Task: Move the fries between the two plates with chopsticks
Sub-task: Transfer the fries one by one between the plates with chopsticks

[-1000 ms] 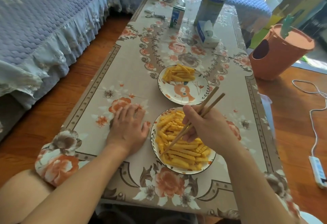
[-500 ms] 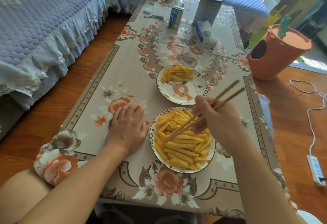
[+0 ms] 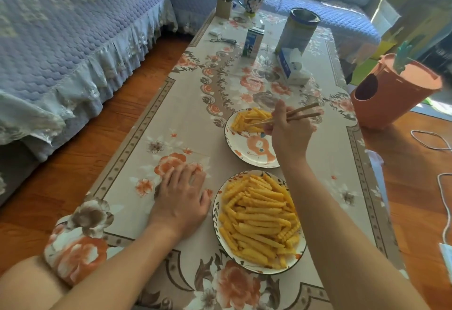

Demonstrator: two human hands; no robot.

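Note:
Two patterned plates sit on the floral tablecloth. The near plate (image 3: 216,214) holds a big heap of crinkle fries (image 3: 259,219). The far plate (image 3: 242,154) carries a smaller pile of fries (image 3: 247,120) on its far side. My right hand (image 3: 288,131) hovers over the far plate and grips a pair of wooden chopsticks (image 3: 302,112), whose tips reach into the small pile. I cannot tell whether a fry is pinched between the tips. My left hand (image 3: 181,197) lies flat on the cloth left of the near plate.
Farther along the table stand a tissue pack (image 3: 292,70), a tall tin (image 3: 298,32), a milk carton (image 3: 254,43), a mug (image 3: 250,1) and a small box (image 3: 223,6). A sofa (image 3: 61,40) runs along the left. An orange bin (image 3: 393,92) stands at the right.
My right hand has moved with the chopsticks from the near plate to the far plate. The left hand has stayed put. The camera has shifted closer.

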